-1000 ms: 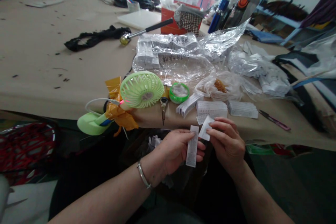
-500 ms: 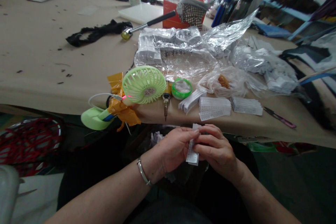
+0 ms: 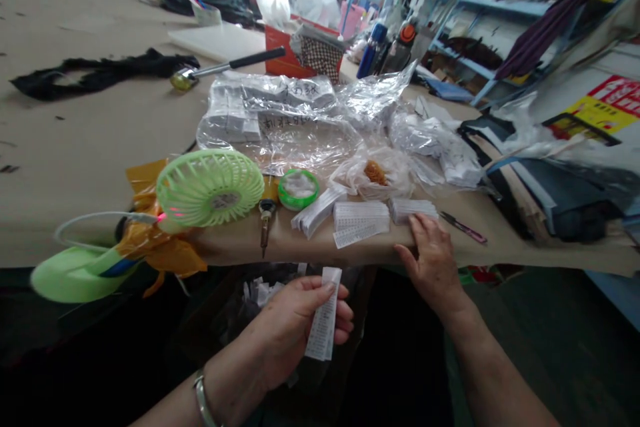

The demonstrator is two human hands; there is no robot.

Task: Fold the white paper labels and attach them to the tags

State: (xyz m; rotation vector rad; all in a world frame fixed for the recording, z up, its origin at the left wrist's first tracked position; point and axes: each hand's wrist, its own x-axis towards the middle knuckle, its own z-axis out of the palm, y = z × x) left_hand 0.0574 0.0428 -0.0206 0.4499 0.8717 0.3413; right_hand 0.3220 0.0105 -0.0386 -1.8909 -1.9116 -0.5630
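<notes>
My left hand (image 3: 305, 317) is closed on a few white printed label strips (image 3: 323, 320), held upright between thumb and fingers below the table edge. At the table's front edge my right hand (image 3: 434, 257) rests with its fingers stretched forward and thumb apart. Its fingertips touch the near side of the right stack of labels (image 3: 407, 209). A fanned middle stack of labels (image 3: 363, 220) lies left of that, with a slanted left stack (image 3: 320, 209) beside it. Right of my hand lies a thin cutter with a pink handle (image 3: 465, 228).
A green fan (image 3: 210, 188) and a soldering-iron-like tool (image 3: 265, 227) sit at the front edge. A green round tub (image 3: 298, 189) stands behind. Clear plastic bags (image 3: 300, 140) of labels cover the middle. Paper scraps (image 3: 263, 290) lie below the edge.
My right hand has left the strips and moved forward and right to the right label stack. My left hand keeps the strips. The view has swung to the right.
</notes>
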